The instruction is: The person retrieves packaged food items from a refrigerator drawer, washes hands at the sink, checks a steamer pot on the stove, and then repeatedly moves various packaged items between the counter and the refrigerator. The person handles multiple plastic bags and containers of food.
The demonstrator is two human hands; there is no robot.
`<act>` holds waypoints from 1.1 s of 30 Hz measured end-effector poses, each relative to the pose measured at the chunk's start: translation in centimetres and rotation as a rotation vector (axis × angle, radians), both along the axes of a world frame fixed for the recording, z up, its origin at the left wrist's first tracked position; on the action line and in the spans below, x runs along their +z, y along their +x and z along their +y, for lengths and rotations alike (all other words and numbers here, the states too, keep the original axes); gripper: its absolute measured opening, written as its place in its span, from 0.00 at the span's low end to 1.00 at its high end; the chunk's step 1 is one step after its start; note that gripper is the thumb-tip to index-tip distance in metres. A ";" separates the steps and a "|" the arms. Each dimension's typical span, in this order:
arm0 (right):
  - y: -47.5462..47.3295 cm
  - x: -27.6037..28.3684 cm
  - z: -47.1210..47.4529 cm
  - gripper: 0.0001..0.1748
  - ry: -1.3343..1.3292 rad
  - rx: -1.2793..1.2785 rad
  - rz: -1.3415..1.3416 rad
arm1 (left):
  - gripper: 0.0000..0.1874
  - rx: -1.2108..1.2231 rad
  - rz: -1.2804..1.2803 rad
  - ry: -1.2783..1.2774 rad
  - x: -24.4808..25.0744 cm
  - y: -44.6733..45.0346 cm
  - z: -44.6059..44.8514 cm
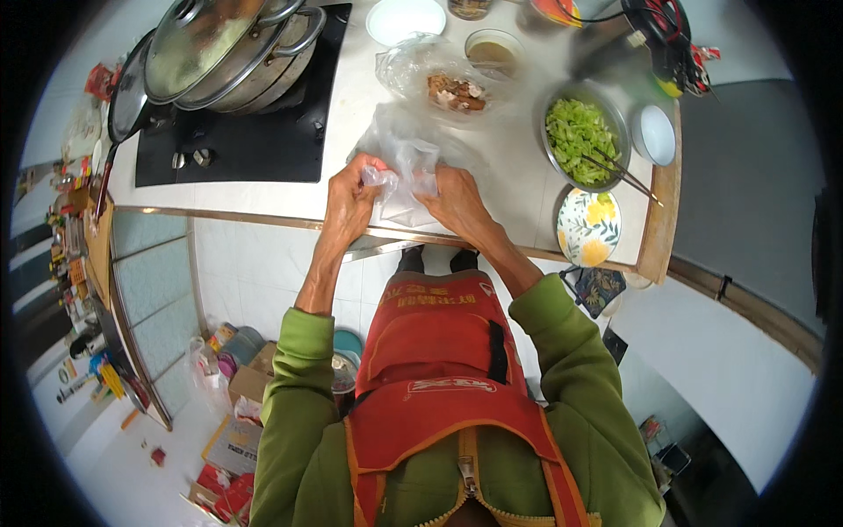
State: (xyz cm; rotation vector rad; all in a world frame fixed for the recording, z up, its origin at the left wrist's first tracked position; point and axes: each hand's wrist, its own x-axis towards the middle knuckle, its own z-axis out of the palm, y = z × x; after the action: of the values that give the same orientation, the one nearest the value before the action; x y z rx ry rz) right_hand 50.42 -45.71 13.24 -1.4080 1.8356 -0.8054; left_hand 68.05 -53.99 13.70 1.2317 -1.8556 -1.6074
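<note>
A thin translucent plastic bag [405,141] lies over the front part of the counter. My left hand [352,194] pinches one side of its opening, and my right hand [458,197] grips the other side. The bag's film is crumpled between the two hands. Just beyond it, a second clear plastic bag [402,66] lies spread out, with brown pieces of food [458,93], perhaps cooked meat, on or in it. What the bag in my hands contains, if anything, cannot be made out.
Lidded steel pots [230,59] stand on the black cooktop [230,148] at left. On the right are a steel bowl of chopped greens [579,138] with chopsticks [622,174], a white bowl [654,135] and a floral plate [589,227] by the edge. A bowl of brown liquid [492,53] and white plate [405,21] sit behind.
</note>
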 end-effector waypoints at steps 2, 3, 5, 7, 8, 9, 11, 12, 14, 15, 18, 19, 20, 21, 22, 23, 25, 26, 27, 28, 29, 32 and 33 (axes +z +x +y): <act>0.5 0.3 -0.4 0.12 -0.117 -0.077 -0.089 | 0.18 -0.016 0.150 0.099 -0.5 0.3 1.1; 0.5 0.5 -0.4 0.11 -0.139 -0.085 -0.089 | 0.25 -0.072 0.111 0.133 0.6 0.2 1.5; 0.7 1.0 0.0 0.11 -0.182 -0.092 -0.092 | 0.34 -0.157 0.153 0.100 1.5 0.9 1.7; 1.7 2.4 0.5 0.11 -0.279 0.065 -0.014 | 0.37 -0.183 0.162 0.026 2.3 0.2 2.1; 2.1 2.9 0.8 0.11 -0.325 0.144 0.026 | 0.36 -0.249 0.150 -0.033 2.2 -0.2 1.8; 2.4 2.9 1.0 0.10 -0.329 0.179 0.106 | 0.36 -0.316 0.140 -0.094 2.2 -0.6 1.6; 2.7 2.4 1.4 0.09 -0.342 0.254 0.270 | 0.33 -0.549 0.088 -0.271 0.8 -1.0 -0.4; 1.8 1.5 1.3 0.14 -0.386 0.226 0.187 | 0.26 -0.447 0.097 -0.294 -1.8 -0.4 -0.3; 0.2 4.3 2.5 0.24 -0.307 0.045 -0.095 | 0.17 -0.347 0.049 -0.331 -1.3 0.0 -0.3; -0.8 5.2 3.6 0.29 -0.265 -0.057 -0.238 | 0.14 -0.366 -0.005 -0.349 0.4 -0.6 0.0; -1.0 3.0 6.6 0.56 -0.156 -0.040 0.054 | 0.11 -0.283 -0.007 -0.426 0.2 -1.1 1.1; -0.5 1.7 7.6 0.59 -0.127 -0.025 0.152 | 0.11 -0.277 -0.020 -0.439 0.3 -1.5 1.3; 0.6 0.5 8.0 0.66 -0.226 -0.001 0.266 | 0.12 -0.272 -0.015 -0.470 0.6 -1.9 1.7; 1.4 0.2 7.8 0.64 -0.236 -0.068 0.285 | 0.12 -0.319 -0.034 -0.499 1.1 -2.4 2.2; 2.0 -0.1 7.4 0.62 -0.247 -0.139 0.306 | 0.12 -0.369 -0.051 -0.531 1.6 -2.9 2.8; 2.4 -0.1 7.2 0.61 -0.259 -0.213 0.327 | 0.12 -0.422 -0.066 -0.565 2.4 -3.3 3.6; 1.7 1.6 7.6 0.47 -0.239 -0.256 0.160 | 0.10 -0.550 -0.286 -0.550 4.7 -3.8 5.7; 1.0 1.4 8.1 0.43 -0.286 -0.260 0.164 | 0.13 -0.250 -0.153 0.032 4.4 -3.8 7.5; 0.9 0.8 9.0 0.38 -0.382 -0.214 0.256 | 0.13 -0.395 -0.111 -0.206 3.2 -3.0 8.3; 0.0 2.0 10.7 0.34 -0.518 -0.121 0.054 | 0.14 -0.514 -0.170 -0.508 5.4 -3.5 9.5; -0.6 1.7 12.2 0.34 -0.546 -0.094 0.128 | 0.14 -0.495 -0.049 -0.513 5.2 -3.9 10.4; -4.4 7.9 18.6 0.28 -0.406 -0.116 -0.176 | 0.13 -0.468 -0.058 -0.597 7.5 -5.8 13.9; -5.7 9.1 21.3 0.26 -0.342 -0.163 -0.402 | 0.14 -0.456 0.010 -0.560 7.5 -6.2 15.2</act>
State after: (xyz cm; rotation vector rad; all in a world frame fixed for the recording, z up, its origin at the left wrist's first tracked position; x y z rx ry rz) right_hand 44.76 -24.40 22.36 -1.1903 1.5602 -1.4278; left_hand 61.85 -38.83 21.22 0.5853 -2.4705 -1.1346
